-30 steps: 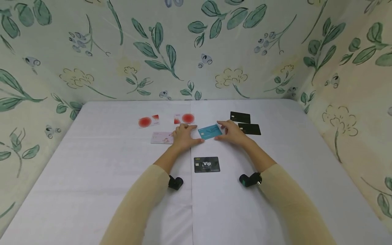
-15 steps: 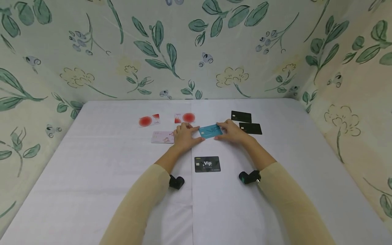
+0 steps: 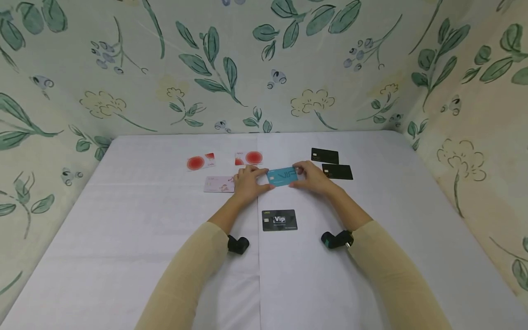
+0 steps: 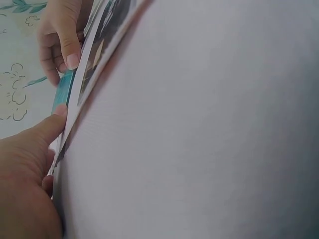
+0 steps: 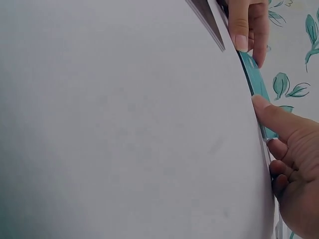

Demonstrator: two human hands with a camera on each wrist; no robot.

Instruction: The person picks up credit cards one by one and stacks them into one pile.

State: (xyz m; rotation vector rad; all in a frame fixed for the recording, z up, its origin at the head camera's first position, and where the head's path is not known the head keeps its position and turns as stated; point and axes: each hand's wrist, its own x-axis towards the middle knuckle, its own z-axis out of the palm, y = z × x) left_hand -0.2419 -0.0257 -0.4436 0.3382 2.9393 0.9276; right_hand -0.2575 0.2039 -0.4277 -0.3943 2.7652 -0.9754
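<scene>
A blue VIP card (image 3: 282, 176) lies between both hands, slightly tilted on the white table. My left hand (image 3: 247, 187) holds its left end between thumb and forefinger. At the opposite end, my right hand (image 3: 313, 178) grips the card the same way, thumb on the near edge. In the right wrist view the blue card (image 5: 254, 74) shows as a thin strip with a thumb from each hand against its edge. Closer to the body lies a black Vip card (image 3: 279, 220), flat and untouched.
Two black cards (image 3: 324, 156) lie beyond the right hand. At the left are a red-circle card (image 3: 200, 162), a second red-circle card (image 3: 249, 158) and a pink card (image 3: 218, 184), partly covered by the left hand. A patterned cloth (image 3: 264, 68) rises behind the white table (image 3: 144, 229).
The blue card has turned slightly toward level, and its left end has come in against the left fingertips. Both hands have barely moved; the other cards lie as before.
</scene>
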